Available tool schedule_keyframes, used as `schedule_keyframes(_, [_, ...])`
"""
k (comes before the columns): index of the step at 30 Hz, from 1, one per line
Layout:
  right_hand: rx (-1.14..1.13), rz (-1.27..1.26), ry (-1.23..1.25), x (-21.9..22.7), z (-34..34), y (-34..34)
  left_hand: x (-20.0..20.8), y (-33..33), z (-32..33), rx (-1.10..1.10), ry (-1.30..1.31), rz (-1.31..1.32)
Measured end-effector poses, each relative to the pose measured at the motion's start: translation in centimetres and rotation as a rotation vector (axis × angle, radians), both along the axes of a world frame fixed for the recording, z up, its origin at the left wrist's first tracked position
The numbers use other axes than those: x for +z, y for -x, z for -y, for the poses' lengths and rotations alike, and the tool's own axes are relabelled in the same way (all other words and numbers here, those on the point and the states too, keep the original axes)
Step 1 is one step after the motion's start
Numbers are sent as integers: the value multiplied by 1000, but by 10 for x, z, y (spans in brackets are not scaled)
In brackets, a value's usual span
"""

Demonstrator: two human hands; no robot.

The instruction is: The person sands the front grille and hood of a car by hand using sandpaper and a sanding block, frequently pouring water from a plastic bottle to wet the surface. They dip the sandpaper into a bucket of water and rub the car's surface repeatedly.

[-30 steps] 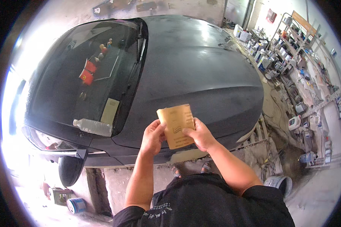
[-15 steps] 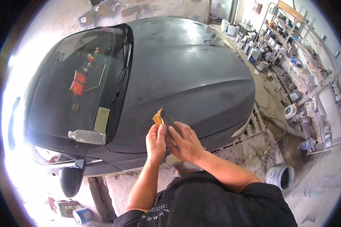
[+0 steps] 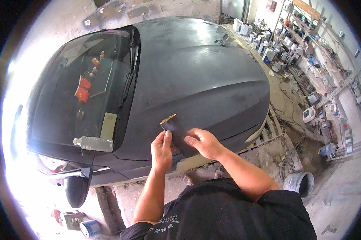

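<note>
Both hands hold a folded sheet of sandpaper [image 3: 176,134], dark on the side facing up and yellowish along its far edge. My left hand [image 3: 161,150] pinches its left side, thumb on top. At the sheet's right side, my right hand [image 3: 205,145] grips it with the thumb lying over the dark face; its other fingers are partly hidden beneath. The sheet is held above the near side of a car's matt dark-grey hood [image 3: 196,68].
A clear plastic bottle [image 3: 93,144] lies at the base of the windshield [image 3: 60,108]. The side mirror [image 3: 76,190] juts out at lower left. At right stand a grey bucket [image 3: 294,184], a white jug [image 3: 309,115] and shelves [image 3: 296,32] crowded with cans.
The sandpaper has been turned and flattened, so its dark face shows more and its yellowish side less. My right hand has shifted slightly right, its thumb now on the sheet.
</note>
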State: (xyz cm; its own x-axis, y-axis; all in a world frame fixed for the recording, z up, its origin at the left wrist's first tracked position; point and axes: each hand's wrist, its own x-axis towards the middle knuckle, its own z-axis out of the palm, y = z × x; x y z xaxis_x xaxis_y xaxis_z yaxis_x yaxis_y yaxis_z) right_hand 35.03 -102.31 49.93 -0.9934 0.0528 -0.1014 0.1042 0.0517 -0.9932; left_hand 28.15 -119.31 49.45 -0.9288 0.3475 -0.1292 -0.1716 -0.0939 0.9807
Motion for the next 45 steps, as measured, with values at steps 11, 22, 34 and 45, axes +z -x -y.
schedule_keyframes(11, [-27,-29,229,2,-6,10,10,-11,-1,-54,150,-76])
schedule_keyframes(22, [-106,-14,196,5,1,16,1,-17,-3,18,205,-128])
schedule_keyframes(34, [25,-1,-126,-5,4,-8,8,0,10,-96,-401,295])
schedule_keyframes(45, [252,-213,-505,12,-5,-4,27,13,23,-352,378,-187])
